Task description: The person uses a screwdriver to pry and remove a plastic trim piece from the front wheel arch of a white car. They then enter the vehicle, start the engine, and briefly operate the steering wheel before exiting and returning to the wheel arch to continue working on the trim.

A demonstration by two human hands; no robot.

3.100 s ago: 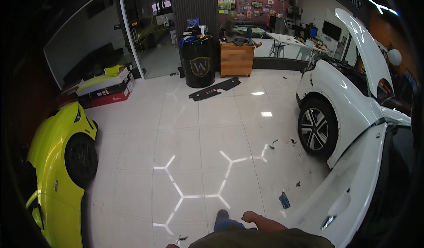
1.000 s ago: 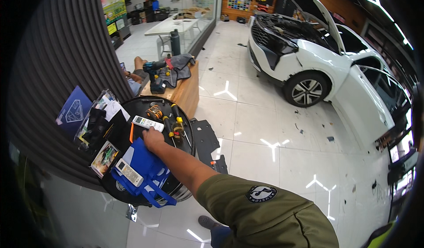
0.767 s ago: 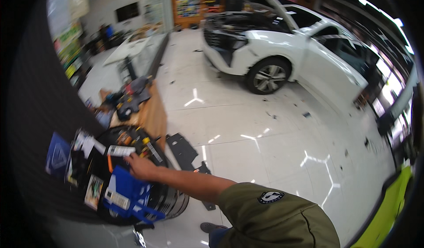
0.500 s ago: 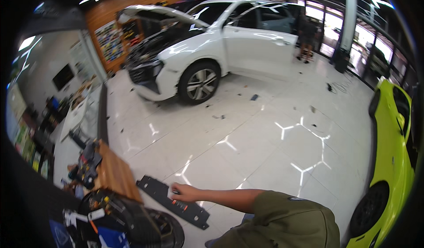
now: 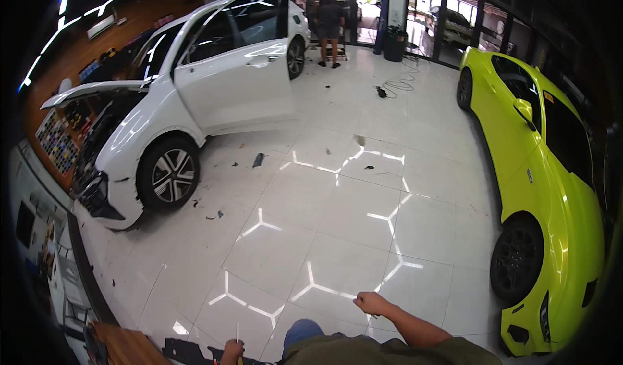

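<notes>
At the lower edge my left hand (image 5: 232,350) is closed round a slim tool that looks like a screwdriver (image 5: 237,330), its thin shaft pointing up and a bit of yellow below. A flat black panel (image 5: 183,349) lies just left of that hand, partly cut off by the picture's edge. My right hand (image 5: 373,304) is out over the tiled floor, right of my body, its fingers curled in. Whether something small is in it cannot be made out.
A white car (image 5: 233,86) stands on the left, hood and door open. A lime-green car (image 5: 519,125) takes up the right side. Small scraps (image 5: 258,160) and a coiled cable (image 5: 402,82) lie on the floor. A person (image 5: 329,27) stands far back. A wooden top (image 5: 126,345) is lower left.
My view has swung to the right. My right arm, which reached left over the black panel, is now drawn back to the right. My left hand with the tool has come into view.
</notes>
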